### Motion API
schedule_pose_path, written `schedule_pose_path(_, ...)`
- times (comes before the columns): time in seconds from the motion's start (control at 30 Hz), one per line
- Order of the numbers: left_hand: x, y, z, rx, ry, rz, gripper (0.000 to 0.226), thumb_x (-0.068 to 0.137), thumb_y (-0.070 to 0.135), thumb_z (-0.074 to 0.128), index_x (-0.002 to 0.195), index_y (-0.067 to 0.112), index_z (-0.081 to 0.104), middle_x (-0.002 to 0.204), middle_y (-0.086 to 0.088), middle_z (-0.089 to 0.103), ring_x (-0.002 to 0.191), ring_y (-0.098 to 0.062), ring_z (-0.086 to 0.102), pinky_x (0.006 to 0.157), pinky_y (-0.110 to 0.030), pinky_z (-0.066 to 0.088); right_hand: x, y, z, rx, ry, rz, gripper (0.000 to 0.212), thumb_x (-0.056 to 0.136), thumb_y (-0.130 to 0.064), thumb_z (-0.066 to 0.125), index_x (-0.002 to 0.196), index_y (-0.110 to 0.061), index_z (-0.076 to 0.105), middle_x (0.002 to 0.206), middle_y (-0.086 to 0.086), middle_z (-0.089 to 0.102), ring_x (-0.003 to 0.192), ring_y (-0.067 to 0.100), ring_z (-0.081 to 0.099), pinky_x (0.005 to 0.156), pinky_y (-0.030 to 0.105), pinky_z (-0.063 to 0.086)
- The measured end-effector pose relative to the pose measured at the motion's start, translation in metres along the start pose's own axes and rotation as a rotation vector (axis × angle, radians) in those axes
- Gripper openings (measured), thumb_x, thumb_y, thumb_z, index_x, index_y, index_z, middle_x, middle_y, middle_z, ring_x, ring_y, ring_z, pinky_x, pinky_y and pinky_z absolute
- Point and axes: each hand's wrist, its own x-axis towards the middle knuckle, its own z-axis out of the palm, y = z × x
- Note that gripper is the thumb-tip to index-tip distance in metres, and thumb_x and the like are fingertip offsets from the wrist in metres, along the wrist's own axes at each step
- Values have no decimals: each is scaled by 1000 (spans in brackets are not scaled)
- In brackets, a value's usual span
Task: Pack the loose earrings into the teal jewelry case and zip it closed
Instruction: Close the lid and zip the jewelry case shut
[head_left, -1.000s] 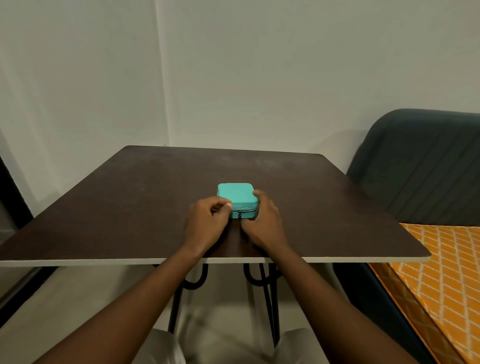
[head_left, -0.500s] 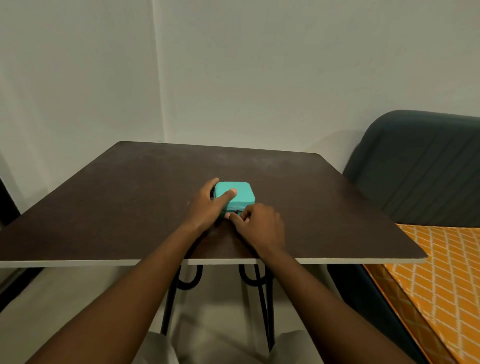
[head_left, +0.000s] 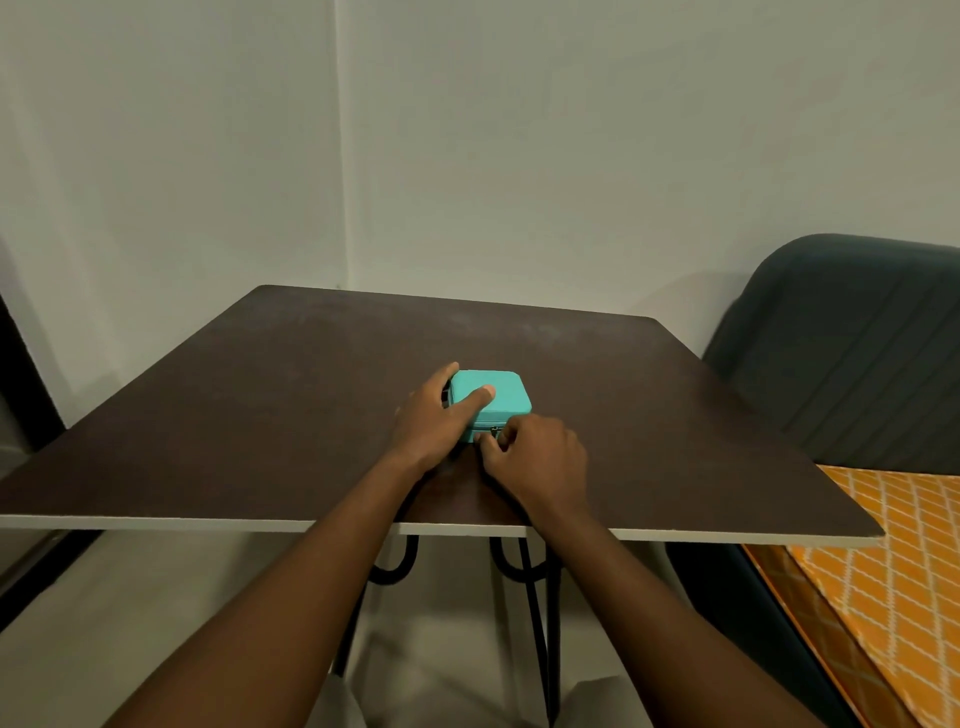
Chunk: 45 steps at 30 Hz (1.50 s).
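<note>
Bracing teal case (head_left: 500, 395) with left grip (head_left: 431, 422), thumb on top; pinching zip pull (head_left: 494, 431) at case's near edge with right grip (head_left: 540, 457). Likely light, stiff, slide-prone: hold by sides.

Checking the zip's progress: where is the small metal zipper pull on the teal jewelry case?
Head view: the small metal zipper pull sits on the near wall of the teal square jewelry case, pinched by the right hand, beside the left hand.

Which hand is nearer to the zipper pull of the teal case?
Right. The right hand pinches the zipper pull at the front of the case; the left hand holds its left side, thumb on top, farther from the pull.
</note>
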Motion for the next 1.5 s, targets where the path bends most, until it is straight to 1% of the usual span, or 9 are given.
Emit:
schedule_pose_path(0.13, 0, 1, 1, 11, -12, -5, 97, 67, 86, 57, 150, 40, 37, 150, 4, 49, 126, -19, 56, 100, -46, 54, -1, -1, -1, 11, -3, -11, 32, 90, -48, 65, 98, -19, 74, 93, -4, 76, 77, 7, 68, 54, 10, 38)
schedule_pose_path(0.37, 2, -2, 2, 11, -19, -17, 96, 66, 88, 57, 148, 43, 37, 149, 5, 49, 128, -20, 53, 103, -48, 51, -3, -2, -2, 26, -45, -27, 21, 92, -37, 61, 95, -19, 71, 98, -3, 75, 74, 6, 63, 59, 12, 48)
schedule_pose_path(0.53, 0, 2, 2, 27, -5, -19, 96, 68, 82, 57, 150, 38, 37, 151, 3, 48, 130, -21, 52, 106, -49, 48, 0, 5, -3, 94, -48, 75, 19, 91, -33, 61, 90, -18, 72, 98, -3, 75, 78, 8, 66, 60, 22, 58)
schedule_pose_path(0.63, 0, 3, 3, 39, 5, -25, 92, 70, 81, 58, 150, 39, 38, 152, 4, 48, 132, -20, 50, 109, -51, 43, 5, 15, -7, 133, -50, 131, 17, 91, -29, 61, 84, -17, 71, 85, -2, 73, 68, 7, 64, 53, 21, 50)
schedule_pose_path(0.77, 0, 4, 2, 58, -12, -37, 92, 71, 81, 55, 151, 40, 35, 153, 3, 45, 134, -21, 48, 110, -52, 43, 13, 33, -10, 103, -73, 172, 18, 96, -30, 61, 82, -18, 66, 77, -1, 66, 69, 10, 61, 65, 28, 56)
schedule_pose_path(0.87, 0, 4, 3, 56, -9, -39, 95, 69, 82, 54, 151, 40, 35, 154, 3, 45, 134, -21, 48, 109, -52, 45, 25, 45, -10, 81, -45, 145, 13, 98, -28, 58, 91, -20, 66, 88, -1, 64, 78, 12, 60, 74, 32, 57)
schedule_pose_path(1.2, 3, 1, 4, 58, -20, -52, 93, 68, 85, 54, 149, 46, 33, 152, 5, 45, 133, -20, 47, 108, -51, 46, 75, 59, 10, 107, -32, 72, 14, 98, -31, 58, 91, -22, 66, 93, -3, 63, 79, 11, 57, 64, 27, 42)
schedule_pose_path(1.4, 2, 2, 3, 58, -29, -35, 94, 69, 83, 53, 151, 43, 33, 152, 5, 46, 132, -19, 48, 109, -51, 44, 100, 55, 19, 270, -86, 79, 15, 97, -26, 61, 93, -19, 74, 90, -1, 73, 80, 14, 65, 76, 37, 58)
schedule_pose_path(1.5, 1, 2, 2, 67, -22, -32, 93, 70, 83, 53, 151, 43, 33, 152, 6, 47, 133, -19, 48, 109, -51, 43, 106, 51, 21, 311, -93, 26, 17, 97, -21, 62, 95, -15, 78, 90, 1, 76, 78, 17, 68, 72, 36, 56)
